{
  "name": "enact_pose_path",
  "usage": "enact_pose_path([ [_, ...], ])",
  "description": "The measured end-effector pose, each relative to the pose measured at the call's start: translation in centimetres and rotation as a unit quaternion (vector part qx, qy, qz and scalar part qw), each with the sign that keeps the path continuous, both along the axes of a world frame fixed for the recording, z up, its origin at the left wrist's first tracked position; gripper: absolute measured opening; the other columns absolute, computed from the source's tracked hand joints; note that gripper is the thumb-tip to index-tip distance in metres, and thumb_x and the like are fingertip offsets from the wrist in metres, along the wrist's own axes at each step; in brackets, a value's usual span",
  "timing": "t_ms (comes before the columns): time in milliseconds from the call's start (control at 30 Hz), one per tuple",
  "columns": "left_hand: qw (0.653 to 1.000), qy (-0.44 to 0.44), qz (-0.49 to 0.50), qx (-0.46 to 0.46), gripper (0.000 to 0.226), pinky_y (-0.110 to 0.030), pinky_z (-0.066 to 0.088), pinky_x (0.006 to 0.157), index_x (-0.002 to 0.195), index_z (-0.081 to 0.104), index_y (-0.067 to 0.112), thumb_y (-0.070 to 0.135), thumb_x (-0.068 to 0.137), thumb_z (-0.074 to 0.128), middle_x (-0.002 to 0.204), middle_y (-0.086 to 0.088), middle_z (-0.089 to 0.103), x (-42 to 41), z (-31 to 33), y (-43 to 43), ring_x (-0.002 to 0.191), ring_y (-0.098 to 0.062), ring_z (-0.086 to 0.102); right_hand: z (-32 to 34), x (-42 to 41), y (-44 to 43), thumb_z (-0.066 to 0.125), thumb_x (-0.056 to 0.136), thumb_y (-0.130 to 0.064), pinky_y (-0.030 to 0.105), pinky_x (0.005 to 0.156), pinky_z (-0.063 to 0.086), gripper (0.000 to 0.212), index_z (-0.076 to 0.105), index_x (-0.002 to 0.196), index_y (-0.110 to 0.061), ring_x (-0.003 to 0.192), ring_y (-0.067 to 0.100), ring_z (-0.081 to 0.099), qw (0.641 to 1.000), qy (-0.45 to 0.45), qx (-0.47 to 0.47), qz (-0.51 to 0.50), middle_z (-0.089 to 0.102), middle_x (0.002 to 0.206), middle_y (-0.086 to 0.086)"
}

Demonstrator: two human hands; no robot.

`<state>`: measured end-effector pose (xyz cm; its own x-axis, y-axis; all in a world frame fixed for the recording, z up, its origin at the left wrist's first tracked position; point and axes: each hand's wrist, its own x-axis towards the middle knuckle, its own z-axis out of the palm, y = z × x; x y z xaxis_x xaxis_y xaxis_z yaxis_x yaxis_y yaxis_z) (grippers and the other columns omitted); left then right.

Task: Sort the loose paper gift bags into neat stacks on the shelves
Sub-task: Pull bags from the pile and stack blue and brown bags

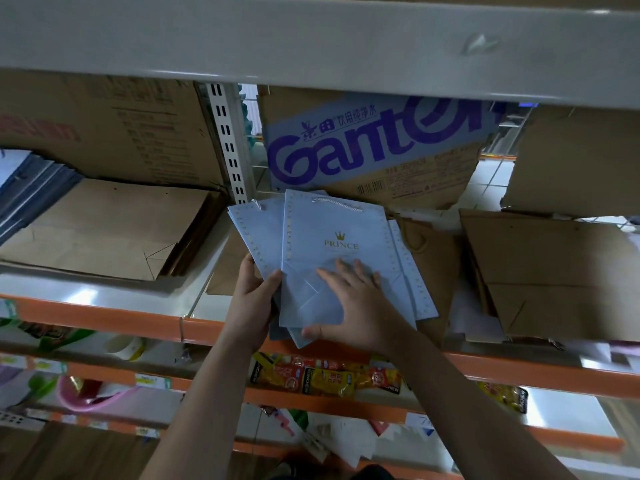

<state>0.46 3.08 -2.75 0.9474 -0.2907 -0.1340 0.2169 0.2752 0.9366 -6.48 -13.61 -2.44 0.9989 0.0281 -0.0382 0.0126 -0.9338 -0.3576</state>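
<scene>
A fanned bundle of flat light-blue gift bags point(332, 233), the top one printed with a gold crown and "PRINCE", lies over the front of the orange-edged shelf point(104, 317). My left hand point(251, 299) grips the bundle's lower left edge, thumb on top. My right hand point(349, 306) lies flat on the top bag with fingers spread, its thumb under the bundle's lower edge. Brown kraft bags lie flat in a stack at the left point(104, 226) and in a looser pile at the right point(554, 271). More brown bags point(429, 247) show beneath the blue ones.
A cardboard box point(374, 143) with blue lettering stands behind the blue bags, and plain cartons point(104, 126) fill the back. A grey shelf point(311, 39) hangs overhead. Blue-grey bags point(31, 188) sit at far left. Snack packets point(325, 375) line the lower shelf.
</scene>
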Motion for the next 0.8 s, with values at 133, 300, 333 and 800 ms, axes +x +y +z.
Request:
enact_pose_path([
  [133, 1.000, -0.002, -0.011, -0.002, 0.036, -0.031, 0.055, 0.066, 0.131, 0.045, 0.022, 0.007, 0.098, 0.046, 0.119, -0.009, 0.064, 0.5, 0.1, 0.3, 0.098, -0.023, 0.066, -0.1, -0.3, 0.6, 0.014, 0.069, -0.086, 0.049, 0.119, 0.000, 0.107, 0.009, 0.155, -0.021, 0.148, 0.034, 0.002, 0.999, -0.016, -0.051, 0.008, 0.007, 0.161, 0.017],
  [300, 1.000, 0.010, -0.019, -0.005, 0.036, -0.030, 0.055, 0.059, 0.131, 0.046, 0.021, 0.007, 0.097, 0.047, 0.114, -0.009, 0.066, 0.8, 0.1, 0.2, 0.088, -0.023, 0.069, -1.0, -0.3, 0.9, 0.016, 0.099, -0.060, 0.044, 0.077, 0.058, 0.075, 0.062, 0.120, -0.004, 0.099, 0.032, 0.069, 0.971, -0.225, -0.074, 0.027, 0.070, 0.108, 0.020],
  [333, 1.000, 0.012, -0.021, 0.001, 0.037, -0.030, 0.055, 0.060, 0.132, 0.044, 0.021, 0.007, 0.098, 0.047, 0.115, -0.010, 0.065, 0.8, -0.1, 0.3, 0.091, -0.025, 0.068, -0.7, -0.4, 1.0, 0.018, 0.101, -0.054, 0.037, 0.064, 0.060, 0.068, 0.064, 0.114, -0.005, 0.086, 0.027, 0.071, 0.964, -0.260, -0.046, 0.028, 0.072, 0.098, 0.014],
  [800, 0.999, -0.011, 0.012, 0.050, 0.041, -0.040, 0.057, 0.070, 0.134, 0.045, 0.023, 0.005, 0.098, 0.045, 0.119, -0.006, 0.063, 2.1, -0.5, 1.2, 0.101, -0.028, 0.064, 6.1, -1.8, -3.2, 0.046, 0.095, -0.005, 0.020, 0.052, 0.047, 0.045, 0.031, 0.133, -0.024, 0.067, 0.000, 0.061, 0.778, -0.493, 0.290, -0.258, 0.057, 0.089, -0.016],
])
